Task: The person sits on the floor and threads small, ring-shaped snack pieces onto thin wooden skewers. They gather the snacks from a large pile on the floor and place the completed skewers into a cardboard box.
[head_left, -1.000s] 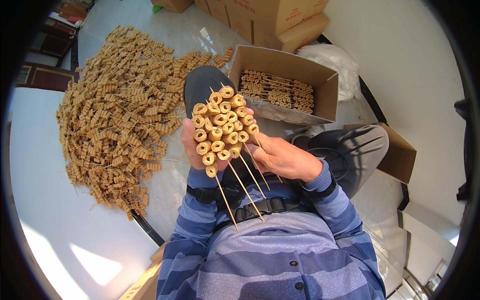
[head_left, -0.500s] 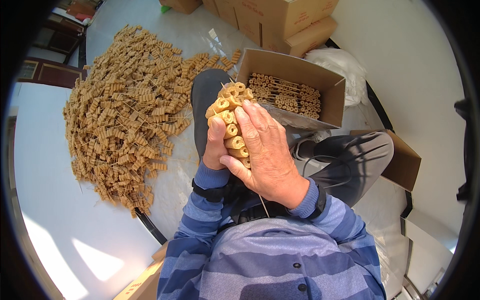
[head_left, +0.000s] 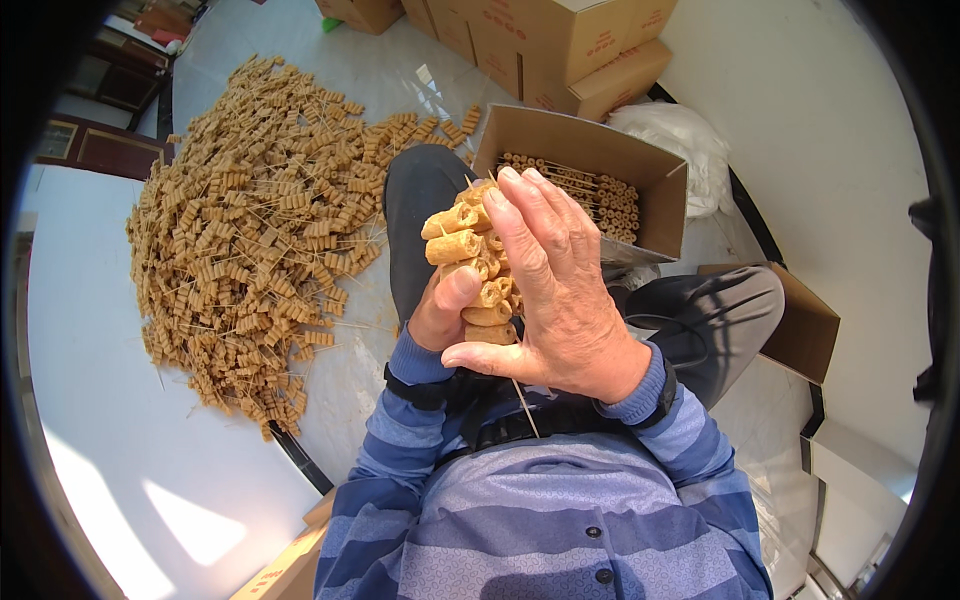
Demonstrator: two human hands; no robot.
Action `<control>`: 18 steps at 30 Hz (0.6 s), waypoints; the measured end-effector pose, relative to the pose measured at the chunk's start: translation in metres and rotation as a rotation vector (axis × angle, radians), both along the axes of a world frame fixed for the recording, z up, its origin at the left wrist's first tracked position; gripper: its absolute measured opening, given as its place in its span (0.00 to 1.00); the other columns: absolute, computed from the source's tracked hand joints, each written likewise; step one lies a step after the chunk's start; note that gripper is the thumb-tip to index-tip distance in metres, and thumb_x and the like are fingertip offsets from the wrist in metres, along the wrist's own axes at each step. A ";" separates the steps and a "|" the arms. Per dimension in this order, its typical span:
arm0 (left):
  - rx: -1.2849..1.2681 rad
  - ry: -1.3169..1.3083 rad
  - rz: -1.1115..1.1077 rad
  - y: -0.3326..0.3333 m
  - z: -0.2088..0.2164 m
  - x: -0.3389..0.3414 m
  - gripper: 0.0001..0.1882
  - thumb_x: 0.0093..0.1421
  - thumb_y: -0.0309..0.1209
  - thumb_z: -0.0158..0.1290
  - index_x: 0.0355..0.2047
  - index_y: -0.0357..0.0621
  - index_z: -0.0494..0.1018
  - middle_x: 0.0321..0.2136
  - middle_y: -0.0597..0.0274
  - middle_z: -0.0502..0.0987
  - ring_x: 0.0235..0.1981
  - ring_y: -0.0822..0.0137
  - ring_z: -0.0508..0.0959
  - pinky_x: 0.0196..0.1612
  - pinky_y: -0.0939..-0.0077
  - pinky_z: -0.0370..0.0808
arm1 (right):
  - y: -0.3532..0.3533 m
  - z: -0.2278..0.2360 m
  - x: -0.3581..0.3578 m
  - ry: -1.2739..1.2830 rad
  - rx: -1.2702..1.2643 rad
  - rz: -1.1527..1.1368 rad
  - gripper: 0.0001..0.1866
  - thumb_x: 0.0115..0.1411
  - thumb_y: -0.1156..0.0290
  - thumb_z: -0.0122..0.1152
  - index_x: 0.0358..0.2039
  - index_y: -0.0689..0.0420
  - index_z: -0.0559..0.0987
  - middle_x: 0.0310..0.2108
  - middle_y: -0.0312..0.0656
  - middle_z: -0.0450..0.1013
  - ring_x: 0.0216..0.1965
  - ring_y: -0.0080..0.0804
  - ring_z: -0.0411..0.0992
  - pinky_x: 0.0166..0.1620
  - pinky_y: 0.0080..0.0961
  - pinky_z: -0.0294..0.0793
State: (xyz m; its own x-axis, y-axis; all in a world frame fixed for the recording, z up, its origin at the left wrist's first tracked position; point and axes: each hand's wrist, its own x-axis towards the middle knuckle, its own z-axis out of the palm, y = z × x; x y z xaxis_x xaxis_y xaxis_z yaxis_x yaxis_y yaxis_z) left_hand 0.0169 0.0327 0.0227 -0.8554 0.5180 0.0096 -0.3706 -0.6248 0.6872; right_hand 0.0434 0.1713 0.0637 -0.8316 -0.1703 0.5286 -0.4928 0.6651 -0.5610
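Observation:
In front of my belly I hold a bundle of skewered rolls [head_left: 455, 247], golden-brown hollow tubes threaded on thin wooden sticks. My left hand [head_left: 440, 308] wraps the bundle from the left, its thumb across the near side and its other fingers mostly hidden. Fingers stretched and thumb spread, my right hand [head_left: 575, 300] is at the bundle's right side; whether its palm presses the rolls is hidden. One bare stick [head_left: 526, 408] sticks out below toward my waist. Beyond my hands, an open cardboard box [head_left: 655, 190] contains rows of similar skewered rolls [head_left: 615, 205].
A large heap of skewered rolls [head_left: 250, 240] covers the floor at left. Closed cartons [head_left: 540, 45] stand at the far side, with a white plastic bag [head_left: 685, 150] beside the open box. My bent knee [head_left: 740, 310] is at right, near another cardboard piece [head_left: 808, 325].
My right hand has opened away from the bundle, its thumb spreading and its wrist shifting right. The bundle has turned, showing more of the rolls' sides. My left hand keeps its hold.

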 end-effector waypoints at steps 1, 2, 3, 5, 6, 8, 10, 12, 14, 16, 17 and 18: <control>0.007 0.028 -0.045 0.001 0.002 -0.003 0.50 0.59 0.55 0.54 0.71 0.39 0.47 0.66 0.51 0.61 0.67 0.57 0.64 0.68 0.63 0.63 | 0.005 0.004 -0.002 -0.025 -0.003 0.035 0.58 0.48 0.34 0.68 0.69 0.57 0.57 0.68 0.53 0.54 0.70 0.55 0.52 0.70 0.52 0.48; -0.001 0.045 -0.088 0.000 0.003 -0.007 0.50 0.58 0.55 0.54 0.71 0.39 0.47 0.66 0.51 0.60 0.67 0.56 0.64 0.68 0.63 0.62 | 0.009 0.007 -0.005 -0.070 0.014 0.066 0.59 0.48 0.32 0.68 0.69 0.58 0.57 0.69 0.53 0.54 0.70 0.55 0.51 0.70 0.53 0.47; -0.008 0.062 -0.131 -0.001 0.004 -0.011 0.50 0.58 0.56 0.54 0.71 0.39 0.47 0.66 0.51 0.59 0.67 0.56 0.63 0.68 0.62 0.62 | 0.013 0.009 -0.011 -0.068 0.027 0.101 0.62 0.46 0.30 0.68 0.69 0.60 0.56 0.69 0.54 0.53 0.70 0.56 0.51 0.70 0.52 0.47; -0.025 0.057 -0.157 0.000 0.006 -0.011 0.51 0.57 0.56 0.54 0.71 0.38 0.47 0.67 0.50 0.58 0.68 0.55 0.62 0.68 0.61 0.62 | 0.017 0.013 -0.016 -0.101 0.018 0.181 0.64 0.44 0.31 0.71 0.70 0.60 0.55 0.69 0.55 0.54 0.70 0.57 0.51 0.70 0.52 0.48; -0.019 0.065 -0.158 -0.001 0.007 -0.011 0.51 0.57 0.56 0.54 0.71 0.38 0.47 0.67 0.50 0.58 0.68 0.55 0.62 0.68 0.61 0.62 | 0.018 0.014 -0.017 -0.126 0.025 0.216 0.64 0.43 0.32 0.72 0.70 0.60 0.55 0.69 0.56 0.54 0.70 0.58 0.51 0.70 0.51 0.49; -0.008 0.079 -0.163 -0.001 0.006 -0.011 0.51 0.57 0.56 0.54 0.71 0.38 0.47 0.66 0.50 0.58 0.68 0.55 0.62 0.69 0.61 0.61 | 0.021 0.017 -0.017 -0.116 0.045 0.233 0.63 0.43 0.33 0.73 0.69 0.60 0.57 0.68 0.56 0.54 0.70 0.58 0.52 0.70 0.51 0.50; -0.017 0.063 -0.160 0.000 0.005 -0.010 0.51 0.57 0.56 0.54 0.71 0.39 0.47 0.66 0.50 0.58 0.68 0.55 0.62 0.69 0.61 0.60 | 0.023 0.019 -0.020 -0.109 0.106 0.216 0.62 0.42 0.33 0.74 0.68 0.59 0.58 0.68 0.56 0.54 0.70 0.58 0.52 0.70 0.52 0.50; -0.039 0.055 -0.175 -0.001 0.004 -0.011 0.52 0.56 0.56 0.54 0.71 0.39 0.46 0.66 0.51 0.58 0.68 0.55 0.61 0.69 0.61 0.60 | 0.025 0.021 -0.021 -0.092 0.113 0.204 0.58 0.43 0.35 0.75 0.66 0.58 0.60 0.68 0.56 0.55 0.70 0.58 0.52 0.70 0.52 0.50; -0.072 0.056 -0.207 -0.004 0.003 -0.015 0.52 0.56 0.57 0.55 0.71 0.40 0.46 0.66 0.51 0.57 0.68 0.56 0.61 0.69 0.61 0.60 | 0.027 0.021 -0.022 -0.075 0.117 0.186 0.55 0.44 0.38 0.75 0.64 0.57 0.62 0.68 0.56 0.55 0.70 0.59 0.52 0.70 0.53 0.50; -0.083 0.046 -0.214 -0.005 0.003 -0.014 0.53 0.55 0.57 0.55 0.71 0.40 0.45 0.66 0.52 0.57 0.68 0.56 0.60 0.69 0.61 0.60 | 0.027 0.019 -0.023 -0.056 0.114 0.166 0.51 0.45 0.40 0.76 0.61 0.56 0.64 0.67 0.56 0.56 0.69 0.59 0.52 0.69 0.54 0.50; -0.086 0.040 -0.215 -0.005 0.002 -0.014 0.54 0.55 0.57 0.55 0.71 0.41 0.45 0.67 0.53 0.56 0.68 0.56 0.60 0.69 0.61 0.59 | 0.027 0.019 -0.023 -0.060 0.102 0.163 0.50 0.45 0.40 0.76 0.61 0.56 0.64 0.67 0.56 0.56 0.69 0.59 0.52 0.69 0.54 0.50; -0.090 0.044 -0.225 -0.005 0.002 -0.014 0.54 0.55 0.57 0.55 0.71 0.41 0.45 0.67 0.53 0.56 0.69 0.56 0.60 0.69 0.61 0.59 | 0.027 0.018 -0.022 -0.064 0.099 0.154 0.49 0.46 0.40 0.76 0.60 0.56 0.64 0.67 0.56 0.56 0.69 0.60 0.52 0.69 0.54 0.50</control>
